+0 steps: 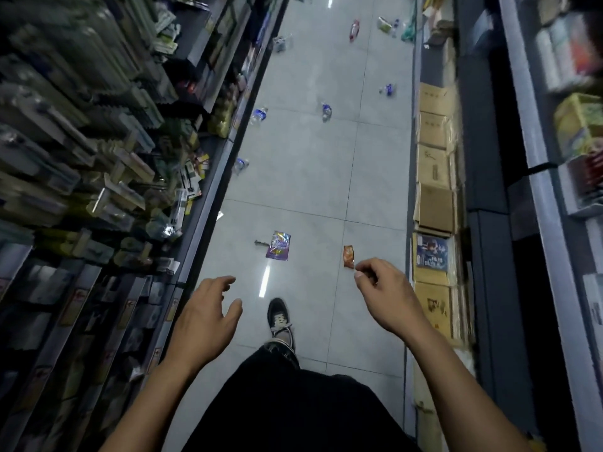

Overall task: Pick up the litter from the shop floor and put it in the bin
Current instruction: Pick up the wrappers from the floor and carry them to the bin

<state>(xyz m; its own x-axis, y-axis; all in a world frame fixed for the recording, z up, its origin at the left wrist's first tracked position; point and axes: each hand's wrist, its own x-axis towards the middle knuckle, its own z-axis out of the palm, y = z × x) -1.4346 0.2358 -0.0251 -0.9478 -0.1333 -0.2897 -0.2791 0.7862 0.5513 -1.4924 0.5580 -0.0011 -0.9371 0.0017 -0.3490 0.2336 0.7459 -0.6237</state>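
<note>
Both hands empty — left hand (208, 309) spread, right hand (380, 288) loosely curled | orange wrapper (348, 256) just beyond right fingertips

arms: bare, no sleeves showing | legs: baggy black trousers (293, 402) | foot: black sneaker (280, 319), white laces, pale sole edge

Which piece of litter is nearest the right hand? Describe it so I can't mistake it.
Look down the tiled aisle floor, on the side by the cardboard boxes. Just beyond the right hand lies a small orange sachet, narrower and plainer than the shiny purple packet lying level with it.
</note>
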